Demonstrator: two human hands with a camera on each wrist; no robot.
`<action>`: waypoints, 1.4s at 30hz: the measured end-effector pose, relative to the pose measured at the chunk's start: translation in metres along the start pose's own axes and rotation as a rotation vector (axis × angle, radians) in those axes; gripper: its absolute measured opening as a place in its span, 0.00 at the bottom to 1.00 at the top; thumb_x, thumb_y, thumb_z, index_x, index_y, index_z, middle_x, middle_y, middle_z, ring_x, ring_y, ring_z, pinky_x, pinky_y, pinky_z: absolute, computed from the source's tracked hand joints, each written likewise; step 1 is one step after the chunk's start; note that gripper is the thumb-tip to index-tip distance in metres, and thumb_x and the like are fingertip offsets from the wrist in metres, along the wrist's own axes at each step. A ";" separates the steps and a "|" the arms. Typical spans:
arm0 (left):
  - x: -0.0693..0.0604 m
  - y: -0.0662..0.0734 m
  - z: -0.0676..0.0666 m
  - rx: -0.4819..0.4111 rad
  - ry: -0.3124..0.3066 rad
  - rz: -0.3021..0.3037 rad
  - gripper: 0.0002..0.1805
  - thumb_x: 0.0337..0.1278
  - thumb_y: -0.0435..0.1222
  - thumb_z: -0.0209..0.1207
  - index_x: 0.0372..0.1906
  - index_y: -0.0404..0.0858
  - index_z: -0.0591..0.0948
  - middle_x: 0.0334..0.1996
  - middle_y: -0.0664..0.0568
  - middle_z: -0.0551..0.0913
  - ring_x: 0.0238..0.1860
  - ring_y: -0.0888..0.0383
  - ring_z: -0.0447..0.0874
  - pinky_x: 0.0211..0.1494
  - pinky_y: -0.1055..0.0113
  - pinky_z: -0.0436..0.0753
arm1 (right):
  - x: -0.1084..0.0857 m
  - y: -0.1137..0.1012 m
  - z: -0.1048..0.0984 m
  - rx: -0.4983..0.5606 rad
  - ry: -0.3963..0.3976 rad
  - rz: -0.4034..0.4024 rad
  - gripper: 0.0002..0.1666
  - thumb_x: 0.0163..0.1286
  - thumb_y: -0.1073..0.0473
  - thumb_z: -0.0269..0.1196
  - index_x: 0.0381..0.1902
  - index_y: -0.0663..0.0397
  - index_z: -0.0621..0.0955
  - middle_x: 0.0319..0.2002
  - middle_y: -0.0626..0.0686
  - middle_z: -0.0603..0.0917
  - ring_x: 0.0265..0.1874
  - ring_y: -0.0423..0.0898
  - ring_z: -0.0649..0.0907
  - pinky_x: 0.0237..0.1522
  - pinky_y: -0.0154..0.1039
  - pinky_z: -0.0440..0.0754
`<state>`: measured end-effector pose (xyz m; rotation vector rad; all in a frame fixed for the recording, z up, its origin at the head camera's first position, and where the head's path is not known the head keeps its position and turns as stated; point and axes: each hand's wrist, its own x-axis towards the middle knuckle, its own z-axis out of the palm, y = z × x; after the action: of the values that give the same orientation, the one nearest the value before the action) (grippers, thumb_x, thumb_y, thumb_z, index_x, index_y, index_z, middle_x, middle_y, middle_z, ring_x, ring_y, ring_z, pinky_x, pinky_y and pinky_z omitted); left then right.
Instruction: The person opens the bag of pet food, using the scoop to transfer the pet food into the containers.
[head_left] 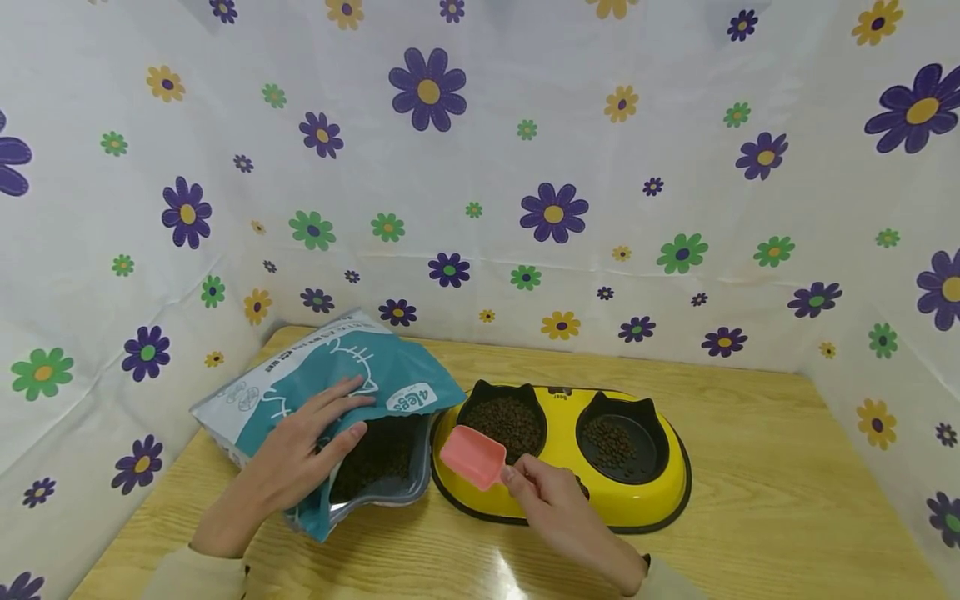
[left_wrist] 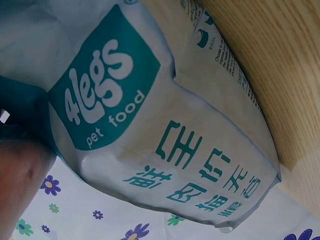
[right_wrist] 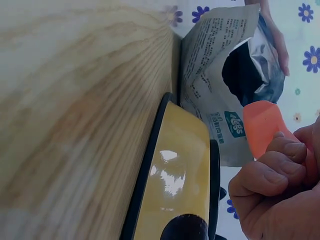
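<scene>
My left hand (head_left: 311, 446) lies on the teal and white pet food bag (head_left: 408, 362), its fingers over the upper side and the thumb at the edge of the mouth. Dark kibble (head_left: 375, 458) shows inside the bag, which lies tilted on its side. My right hand (head_left: 555, 508) grips the handle of a pink scoop (head_left: 474, 457). The scoop is over the left part of a yellow double pet bowl (head_left: 558, 462), and no kibble shows in it. Brown kibble (head_left: 506, 423) fills much of the left bowl; a smaller heap (head_left: 609, 442) lies in the right one.
Everything stands on a wood-grain table (head_left: 780, 467). White cloth (head_left: 487, 167) with printed flowers rises along its back and both sides. The bag's side is right beside the left end of the yellow bowl stand.
</scene>
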<state>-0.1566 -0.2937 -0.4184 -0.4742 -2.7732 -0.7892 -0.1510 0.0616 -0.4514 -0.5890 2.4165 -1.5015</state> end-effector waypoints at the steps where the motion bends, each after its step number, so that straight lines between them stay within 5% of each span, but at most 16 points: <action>1: 0.000 0.000 0.000 0.000 -0.001 0.001 0.20 0.76 0.48 0.54 0.68 0.56 0.77 0.78 0.52 0.67 0.77 0.38 0.65 0.69 0.32 0.70 | 0.003 -0.001 0.002 0.000 -0.005 -0.010 0.27 0.81 0.42 0.52 0.34 0.60 0.77 0.17 0.44 0.63 0.13 0.34 0.61 0.19 0.28 0.60; 17: 0.002 -0.001 0.000 -0.008 0.012 0.006 0.20 0.76 0.48 0.54 0.68 0.56 0.78 0.78 0.52 0.67 0.77 0.38 0.65 0.69 0.31 0.70 | 0.029 -0.016 0.028 -0.078 -0.064 -0.146 0.24 0.82 0.44 0.52 0.33 0.56 0.77 0.14 0.41 0.63 0.11 0.34 0.61 0.16 0.28 0.58; 21: 0.003 -0.001 -0.001 -0.012 0.006 0.007 0.20 0.76 0.48 0.54 0.68 0.56 0.78 0.78 0.52 0.67 0.77 0.39 0.65 0.70 0.32 0.70 | 0.038 -0.024 0.038 -0.333 -0.003 -0.297 0.19 0.81 0.47 0.55 0.29 0.50 0.74 0.14 0.39 0.62 0.11 0.32 0.60 0.17 0.25 0.55; 25: 0.004 -0.001 -0.002 -0.017 0.005 0.008 0.20 0.76 0.47 0.54 0.68 0.56 0.78 0.77 0.52 0.67 0.77 0.39 0.65 0.70 0.32 0.70 | 0.048 -0.032 0.050 -0.733 0.148 -0.530 0.17 0.76 0.49 0.62 0.29 0.49 0.75 0.14 0.40 0.63 0.10 0.33 0.60 0.16 0.23 0.49; 29: 0.004 -0.001 -0.001 -0.019 0.005 0.008 0.20 0.76 0.47 0.54 0.67 0.56 0.78 0.77 0.51 0.68 0.76 0.39 0.66 0.70 0.32 0.70 | 0.056 -0.037 0.064 -1.009 0.280 -0.645 0.17 0.73 0.46 0.65 0.29 0.48 0.76 0.13 0.41 0.68 0.10 0.35 0.66 0.14 0.25 0.50; 36: 0.004 -0.003 0.001 -0.018 0.011 0.018 0.19 0.76 0.47 0.55 0.67 0.55 0.78 0.77 0.52 0.68 0.76 0.40 0.66 0.70 0.34 0.72 | 0.068 -0.035 0.084 -1.194 0.434 -0.686 0.14 0.74 0.45 0.64 0.34 0.46 0.79 0.18 0.42 0.75 0.13 0.37 0.74 0.11 0.29 0.68; 42: 0.004 -0.003 0.000 -0.022 0.014 0.025 0.19 0.76 0.46 0.55 0.67 0.56 0.79 0.77 0.52 0.68 0.76 0.39 0.67 0.69 0.34 0.72 | 0.076 -0.037 0.092 -1.207 0.428 -0.649 0.14 0.76 0.45 0.63 0.33 0.46 0.80 0.18 0.42 0.77 0.12 0.37 0.75 0.10 0.31 0.69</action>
<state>-0.1617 -0.2953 -0.4187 -0.5040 -2.7431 -0.8152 -0.1736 -0.0611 -0.4585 -1.4709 3.5351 -0.0171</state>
